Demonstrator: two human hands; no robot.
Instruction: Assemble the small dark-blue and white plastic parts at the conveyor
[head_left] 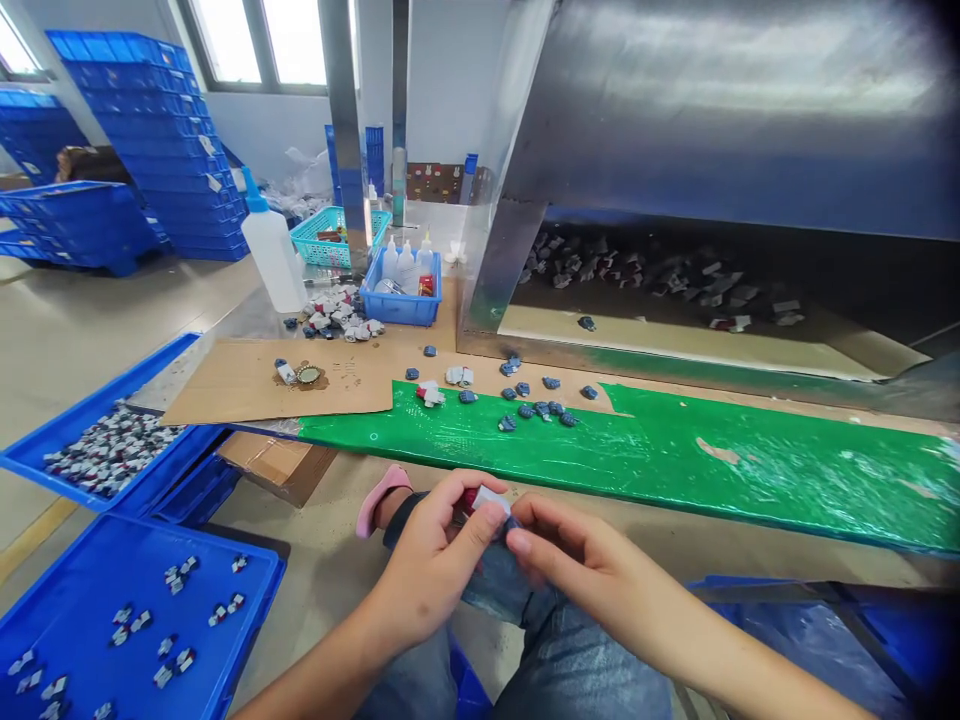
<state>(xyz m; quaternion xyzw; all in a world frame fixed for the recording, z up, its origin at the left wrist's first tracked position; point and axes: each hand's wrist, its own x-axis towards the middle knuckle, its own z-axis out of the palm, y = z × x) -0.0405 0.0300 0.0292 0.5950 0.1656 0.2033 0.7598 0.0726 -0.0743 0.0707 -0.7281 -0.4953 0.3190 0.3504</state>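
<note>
My left hand [436, 560] is closed around a small white and red plastic part [489, 496], held above my lap in front of the bench edge. My right hand [581, 550] meets it from the right, thumb and forefinger pinched on a small dark blue piece [513, 523] against the white part. Fingers cover most of both, so whether they are joined cannot be seen. Beyond my hands, several loose dark blue pieces [551, 383] lie on the bench. Among them are a white and red part [430, 394] and a whitish part [459, 376].
Green film [480, 440] covers the bench edge. Cardboard [225, 375] carries a round cap [308, 374] in a wet stain. A white bottle [276, 255] and blue basket [405, 305] stand behind. Blue trays [225, 540] sit lower left; a metal hood [712, 120] rises at right.
</note>
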